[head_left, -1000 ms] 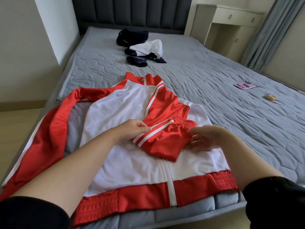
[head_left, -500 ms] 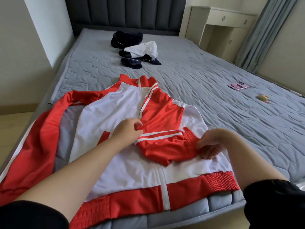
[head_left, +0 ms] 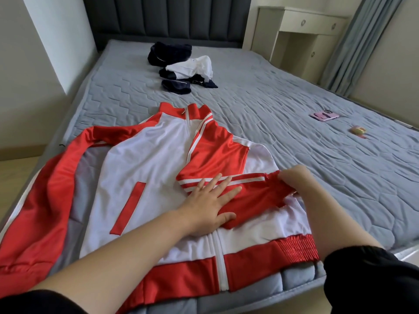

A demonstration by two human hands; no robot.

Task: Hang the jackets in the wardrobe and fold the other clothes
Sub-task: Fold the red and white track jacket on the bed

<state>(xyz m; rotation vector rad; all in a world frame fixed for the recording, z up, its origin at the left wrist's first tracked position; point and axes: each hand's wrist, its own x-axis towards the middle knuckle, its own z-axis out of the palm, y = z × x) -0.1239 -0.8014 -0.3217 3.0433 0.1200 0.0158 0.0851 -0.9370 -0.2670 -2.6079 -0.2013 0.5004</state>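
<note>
- Currently: red-and-white jacket (head_left: 145,159) lies front-up on the grey bed (head_left: 294,155), hem at the near edge, zip closed.
- Folded sleeve (head_left: 256,193), red with white stripes, lies across the jacket's chest; other sleeve (head_left: 45,189) is spread toward the bed's left edge.
- Left hand (head_left: 210,205): flat, fingers straight and spread, pressing on the folded sleeve.
- Right hand (head_left: 297,180): fingers curled, pinching the cuff (head_left: 275,177) of the folded sleeve.
- Pile of dark and white clothes (head_left: 181,69) sits near the headboard, well apart from the jacket.
- Pink phone (head_left: 324,116) and small yellowish item (head_left: 359,130) lie on the bed's right part.
</note>
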